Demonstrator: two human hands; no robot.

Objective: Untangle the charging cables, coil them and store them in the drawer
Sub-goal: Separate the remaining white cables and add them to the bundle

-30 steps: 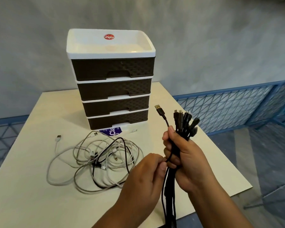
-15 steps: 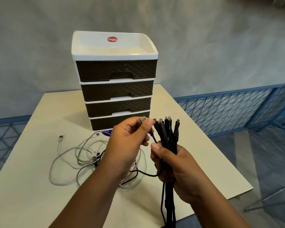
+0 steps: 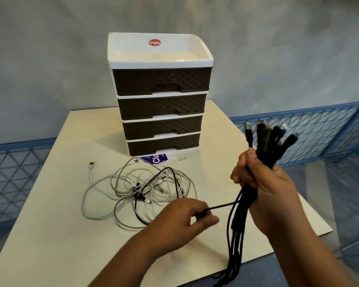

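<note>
At nine o'clock on the cream surface [image 3: 50, 235] a loose tangle of white and grey charging cables [image 3: 137, 193] lies unsorted. Our left hand [image 3: 182, 222] pinches one thin black cable [image 3: 222, 206]. At twelve, the brown four-drawer plastic cabinet [image 3: 162, 106] is closed. At three, our right hand [image 3: 265, 183] clenches the gathered bundle of black cables [image 3: 269, 141]. Coiling and storing remain.

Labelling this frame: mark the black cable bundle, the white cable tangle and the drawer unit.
black cable bundle [image 3: 264, 139]: head view, on the plug ends above the fist.
white cable tangle [image 3: 120, 183]: head view, on a left-side loop.
drawer unit [image 3: 162, 80]: head view, on the top drawer's front.
</note>
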